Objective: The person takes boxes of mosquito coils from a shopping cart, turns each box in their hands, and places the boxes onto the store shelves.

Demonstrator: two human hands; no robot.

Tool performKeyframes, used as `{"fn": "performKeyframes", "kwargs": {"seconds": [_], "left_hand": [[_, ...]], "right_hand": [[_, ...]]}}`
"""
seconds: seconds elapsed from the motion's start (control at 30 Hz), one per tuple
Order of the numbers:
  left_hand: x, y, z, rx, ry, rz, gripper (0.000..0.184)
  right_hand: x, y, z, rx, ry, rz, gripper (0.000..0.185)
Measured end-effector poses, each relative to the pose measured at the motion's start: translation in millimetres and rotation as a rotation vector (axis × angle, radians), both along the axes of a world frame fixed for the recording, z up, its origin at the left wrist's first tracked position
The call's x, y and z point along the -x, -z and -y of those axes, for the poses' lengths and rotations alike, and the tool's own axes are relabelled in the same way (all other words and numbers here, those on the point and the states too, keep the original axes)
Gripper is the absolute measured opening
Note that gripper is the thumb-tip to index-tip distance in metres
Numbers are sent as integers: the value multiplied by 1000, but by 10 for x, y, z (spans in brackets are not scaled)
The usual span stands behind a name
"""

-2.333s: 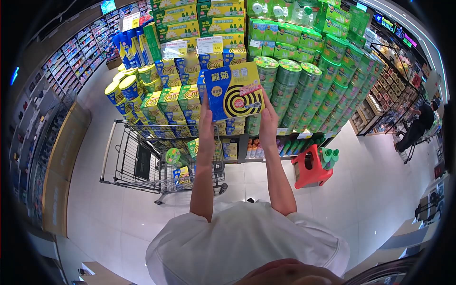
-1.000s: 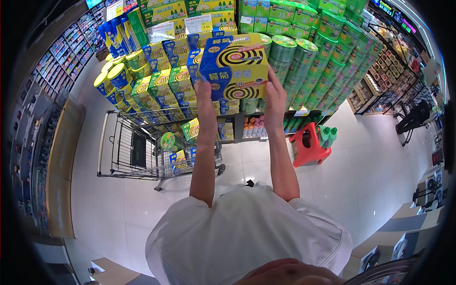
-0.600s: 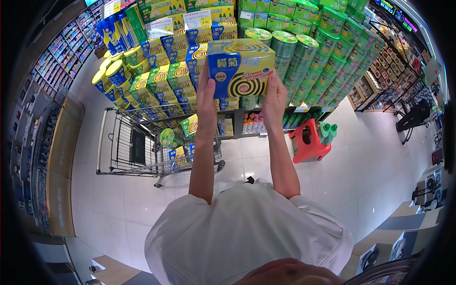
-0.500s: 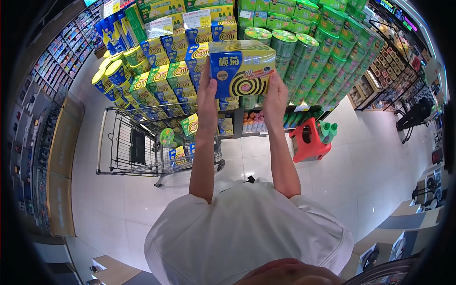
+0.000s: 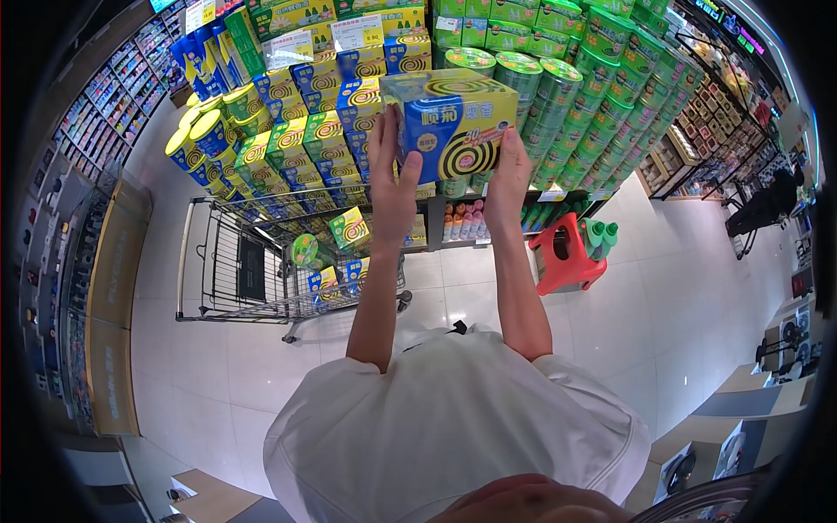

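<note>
Between my two hands is a blue and yellow box [image 5: 453, 131] with a black spiral print, raised in front of the stacked display. My left hand [image 5: 394, 179] presses on its left side, thumb at the front lower corner. On the right side, my right hand [image 5: 508, 183] grips the lower corner, thumb on the front face. Behind the box stand stacks of similar spiral-print boxes [image 5: 327, 144] and columns of green cans [image 5: 558, 96].
A wire shopping cart [image 5: 209, 261] at the left holds a few boxes [image 5: 350, 228] and a green round container [image 5: 304, 250]. A red stool [image 5: 562, 261] with green bottles [image 5: 600, 237] stands right of my arms. Another person [image 5: 767, 205] is at the far right.
The box first tipped to show its top, then came back to face me more upright. Lately it has turned slightly and shifted right, and my left fingers have spread along its side.
</note>
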State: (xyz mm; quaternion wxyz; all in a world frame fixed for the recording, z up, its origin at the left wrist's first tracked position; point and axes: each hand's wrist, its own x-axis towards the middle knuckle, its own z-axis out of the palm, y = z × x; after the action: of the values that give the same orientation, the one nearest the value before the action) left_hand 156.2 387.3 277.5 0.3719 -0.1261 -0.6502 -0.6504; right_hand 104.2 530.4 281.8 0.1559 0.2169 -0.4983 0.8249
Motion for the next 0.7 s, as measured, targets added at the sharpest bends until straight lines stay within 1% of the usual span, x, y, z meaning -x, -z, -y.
{"fn": "performKeyframes", "kwargs": {"seconds": [0.07, 0.13, 0.17, 0.23, 0.27, 0.4, 0.47, 0.53, 0.57, 0.6, 0.63, 0.67, 0.7], "left_hand": [[-24, -4, -63, 28, -30, -30, 70], [-58, 11, -117, 186, -189, -37, 76], [-82, 11, -157, 186, -190, -36, 76], [-147, -18, -253, 312, -344, -48, 82], [-210, -52, -304, 361, -388, -49, 76], [-267, 3, -433, 404, -466, -110, 79], [-299, 25, -493, 464, -571, -207, 76], [-363, 46, -559, 510, -599, -224, 74], [-398, 61, -598, 556, -627, -242, 71], [-411, 136, -642, 540, -620, -236, 67], [-418, 182, -671, 539, -621, -234, 67], [-425, 219, -695, 571, -661, -262, 65], [-438, 239, -719, 603, -701, -292, 64]], "right_hand": [[38, 41, -4, 45, -20, 15, 44], [76, 93, -12, 155, -62, 89, 43], [74, 90, -12, 154, -63, 90, 43], [67, 72, -11, 277, -89, 154, 45], [61, 56, -16, 277, -89, 155, 45], [73, 36, -53, 393, -169, 241, 47], [121, 73, -82, 432, -203, 265, 48], [179, 164, -126, 420, -313, 292, 52], [187, 215, -127, 419, -313, 294, 52], [192, 263, -123, 435, -428, 300, 55], [200, 304, -124, 450, -542, 305, 58], [48, 174, -94, 481, -533, 376, 65], [56, 233, -108, 480, -534, 377, 65]]}}
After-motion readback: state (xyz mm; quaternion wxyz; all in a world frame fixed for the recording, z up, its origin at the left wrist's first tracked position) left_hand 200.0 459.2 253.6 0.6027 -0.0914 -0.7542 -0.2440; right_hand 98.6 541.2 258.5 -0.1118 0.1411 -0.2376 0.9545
